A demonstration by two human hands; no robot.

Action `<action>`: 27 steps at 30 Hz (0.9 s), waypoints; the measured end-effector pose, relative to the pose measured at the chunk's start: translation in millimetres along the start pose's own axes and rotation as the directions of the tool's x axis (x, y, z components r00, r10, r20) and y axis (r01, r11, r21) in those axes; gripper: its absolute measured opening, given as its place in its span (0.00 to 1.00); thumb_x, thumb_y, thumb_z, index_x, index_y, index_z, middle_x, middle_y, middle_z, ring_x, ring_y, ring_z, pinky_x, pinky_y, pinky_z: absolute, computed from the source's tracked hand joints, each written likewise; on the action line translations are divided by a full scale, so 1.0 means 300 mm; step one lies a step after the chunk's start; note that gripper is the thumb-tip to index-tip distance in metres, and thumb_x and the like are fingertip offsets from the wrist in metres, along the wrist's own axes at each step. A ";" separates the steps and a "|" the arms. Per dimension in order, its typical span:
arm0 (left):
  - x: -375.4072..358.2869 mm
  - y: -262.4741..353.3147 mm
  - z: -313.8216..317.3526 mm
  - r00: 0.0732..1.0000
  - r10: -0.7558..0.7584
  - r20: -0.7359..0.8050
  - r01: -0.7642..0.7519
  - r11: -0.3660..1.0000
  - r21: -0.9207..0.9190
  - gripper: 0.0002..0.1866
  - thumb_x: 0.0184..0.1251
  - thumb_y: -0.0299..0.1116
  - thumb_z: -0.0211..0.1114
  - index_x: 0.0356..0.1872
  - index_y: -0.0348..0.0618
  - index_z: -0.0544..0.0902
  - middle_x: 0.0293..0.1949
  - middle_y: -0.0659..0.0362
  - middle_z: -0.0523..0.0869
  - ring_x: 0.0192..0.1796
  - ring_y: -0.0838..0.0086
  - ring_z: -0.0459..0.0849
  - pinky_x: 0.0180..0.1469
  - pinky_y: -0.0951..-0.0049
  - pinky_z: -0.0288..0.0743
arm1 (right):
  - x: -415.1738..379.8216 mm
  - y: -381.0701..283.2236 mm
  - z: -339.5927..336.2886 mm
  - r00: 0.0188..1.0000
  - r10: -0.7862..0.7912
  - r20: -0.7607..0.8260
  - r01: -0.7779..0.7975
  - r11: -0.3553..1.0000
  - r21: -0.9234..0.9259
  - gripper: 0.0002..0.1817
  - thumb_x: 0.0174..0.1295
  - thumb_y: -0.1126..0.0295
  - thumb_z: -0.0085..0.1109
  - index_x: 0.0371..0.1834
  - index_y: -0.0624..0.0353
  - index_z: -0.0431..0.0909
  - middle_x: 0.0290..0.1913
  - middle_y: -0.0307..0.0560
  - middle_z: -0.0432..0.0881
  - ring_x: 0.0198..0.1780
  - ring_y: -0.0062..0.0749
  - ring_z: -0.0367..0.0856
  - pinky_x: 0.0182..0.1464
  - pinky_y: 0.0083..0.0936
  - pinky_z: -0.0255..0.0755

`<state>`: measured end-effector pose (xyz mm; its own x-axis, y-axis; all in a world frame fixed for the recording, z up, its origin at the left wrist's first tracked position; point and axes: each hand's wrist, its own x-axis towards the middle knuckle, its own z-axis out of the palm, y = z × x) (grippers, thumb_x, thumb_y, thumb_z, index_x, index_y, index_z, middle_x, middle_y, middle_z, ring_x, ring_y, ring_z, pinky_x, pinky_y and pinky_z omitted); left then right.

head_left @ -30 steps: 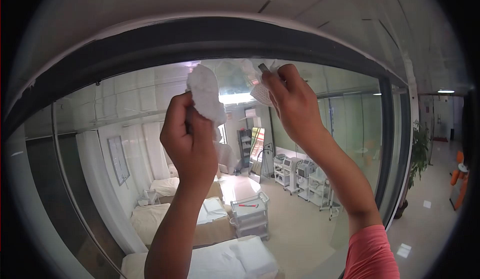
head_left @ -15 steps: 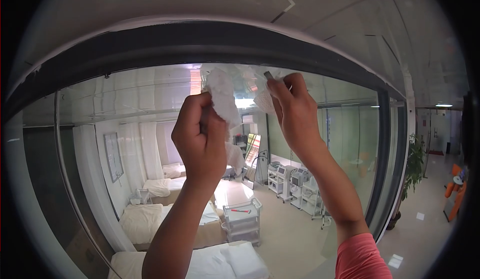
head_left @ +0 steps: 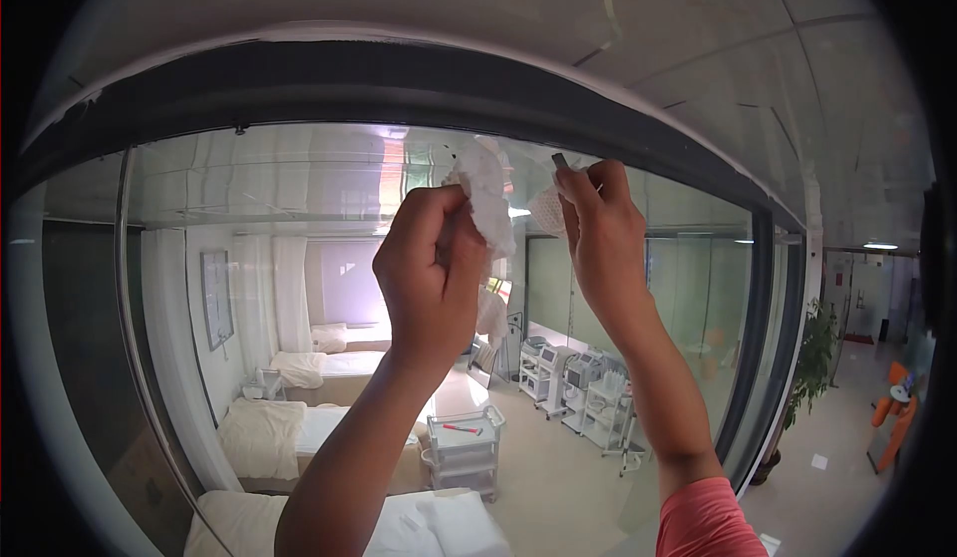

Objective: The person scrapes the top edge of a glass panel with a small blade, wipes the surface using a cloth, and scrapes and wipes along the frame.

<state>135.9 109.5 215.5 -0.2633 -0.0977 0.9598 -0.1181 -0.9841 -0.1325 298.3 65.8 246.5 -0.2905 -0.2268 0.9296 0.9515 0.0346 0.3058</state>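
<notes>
Both hands are raised to the glass pane [head_left: 688, 258], just under the dark upper window frame [head_left: 419, 88]. My left hand [head_left: 429, 258] is closed around a crumpled white paper tissue [head_left: 488, 198]; part of it dangles below the fingers. To its right, my right hand [head_left: 608, 228] pinches a small dark grey flat tool [head_left: 560, 161], its tip pointing up toward the frame. A white textured paper towel [head_left: 547, 212] sticks out beside the right fingers. How the right fingers grip the towel is hidden.
Beyond the glass are several beds [head_left: 259, 437], a white trolley [head_left: 464, 447] with a red-handled item, and wheeled machines [head_left: 558, 372]. A metal rod [head_left: 150, 377] runs down the left. A potted plant [head_left: 812, 358] stands right of the side frame.
My left hand has moved right with the tissue, closer to my right hand. My right hand has shifted slightly right and down in view. The camera view has also turned a little.
</notes>
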 end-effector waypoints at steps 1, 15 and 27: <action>-0.002 0.000 0.000 1.000 -0.008 0.008 0.008 1.000 0.001 0.06 0.64 0.27 0.58 0.38 0.36 0.78 0.31 0.56 0.80 0.31 0.70 0.79 0.35 0.74 0.71 | -0.003 -0.002 -0.004 1.000 0.003 0.002 -0.003 1.000 0.003 0.11 0.55 0.81 0.57 0.42 0.64 0.78 0.36 0.54 0.71 0.31 0.46 0.77 0.31 0.37 0.73; 0.000 -0.006 -0.005 1.000 0.004 0.013 -0.003 1.000 -0.029 0.07 0.65 0.29 0.59 0.40 0.37 0.77 0.34 0.55 0.81 0.33 0.67 0.81 0.37 0.72 0.73 | 0.021 -0.021 -0.006 0.997 0.074 -0.016 -0.072 0.995 0.070 0.11 0.56 0.81 0.61 0.42 0.58 0.79 0.36 0.49 0.74 0.31 0.42 0.79 0.32 0.36 0.73; 0.003 -0.004 0.003 0.999 0.043 -0.012 -0.044 0.999 -0.030 0.07 0.65 0.29 0.59 0.39 0.37 0.77 0.34 0.55 0.81 0.32 0.66 0.81 0.37 0.72 0.73 | -0.015 -0.056 -0.014 0.998 0.062 -0.005 -0.062 0.995 0.084 0.10 0.56 0.81 0.60 0.40 0.59 0.80 0.35 0.49 0.74 0.31 0.42 0.79 0.32 0.35 0.72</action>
<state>136.8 110.4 216.9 -0.2800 -0.1384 0.9500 -0.1353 -0.9740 -0.1818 284.1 62.2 236.3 -0.2303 -0.2290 0.9458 0.9557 0.1300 0.2641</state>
